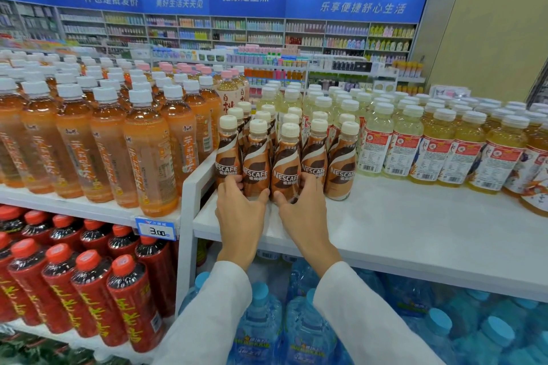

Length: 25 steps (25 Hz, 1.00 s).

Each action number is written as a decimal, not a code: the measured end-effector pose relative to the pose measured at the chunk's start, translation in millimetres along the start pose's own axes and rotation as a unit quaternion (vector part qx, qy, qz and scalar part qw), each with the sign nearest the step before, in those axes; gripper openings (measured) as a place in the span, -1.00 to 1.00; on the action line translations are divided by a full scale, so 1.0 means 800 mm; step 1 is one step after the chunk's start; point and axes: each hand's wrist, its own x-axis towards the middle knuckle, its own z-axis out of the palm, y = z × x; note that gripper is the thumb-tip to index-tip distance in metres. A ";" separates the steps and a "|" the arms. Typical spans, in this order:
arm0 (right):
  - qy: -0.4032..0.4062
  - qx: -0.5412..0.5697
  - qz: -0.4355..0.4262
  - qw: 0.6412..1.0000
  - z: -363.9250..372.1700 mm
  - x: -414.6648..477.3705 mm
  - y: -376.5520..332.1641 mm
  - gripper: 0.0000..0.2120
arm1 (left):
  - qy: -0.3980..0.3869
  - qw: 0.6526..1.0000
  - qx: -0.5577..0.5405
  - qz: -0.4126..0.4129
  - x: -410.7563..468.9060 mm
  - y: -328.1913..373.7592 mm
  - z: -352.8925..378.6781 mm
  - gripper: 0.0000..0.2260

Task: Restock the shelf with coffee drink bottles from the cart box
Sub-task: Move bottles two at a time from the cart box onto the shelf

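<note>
Several brown Nescafe coffee bottles (341, 163) with cream caps stand in rows on the white shelf (400, 225), between orange tea bottles and pale yellow drinks. My left hand (240, 210) curls its fingers round the base of the second front bottle (255, 163), thumb on its right side. My right hand (302, 207) grips the base of the middle front bottle (286, 169), fingers reaching toward the one beside it. Both bottles stand upright on the shelf. The cart box is out of view.
Orange tea bottles (148, 157) fill the raised shelf on the left, with a 3.00 price tag (156, 228) on its edge. Pale yellow bottles (430, 145) stand on the right. Red bottles (89, 290) and large blue water jugs (267, 329) sit on the shelves below.
</note>
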 end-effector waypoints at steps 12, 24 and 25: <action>-0.133 0.016 -0.085 0.987 -0.044 -0.100 0.010 -0.53 | -0.004 1.000 0.007 0.024 -0.103 -0.012 -0.071 -0.67; -0.502 0.042 -0.122 0.855 0.063 -0.359 0.054 -0.52 | 0.174 0.956 0.111 -0.210 -0.386 -0.164 -0.284 -0.59; -0.523 0.031 -0.127 0.842 0.077 -0.378 0.060 -0.54 | 0.194 0.947 0.118 -0.229 -0.406 -0.178 -0.298 -0.61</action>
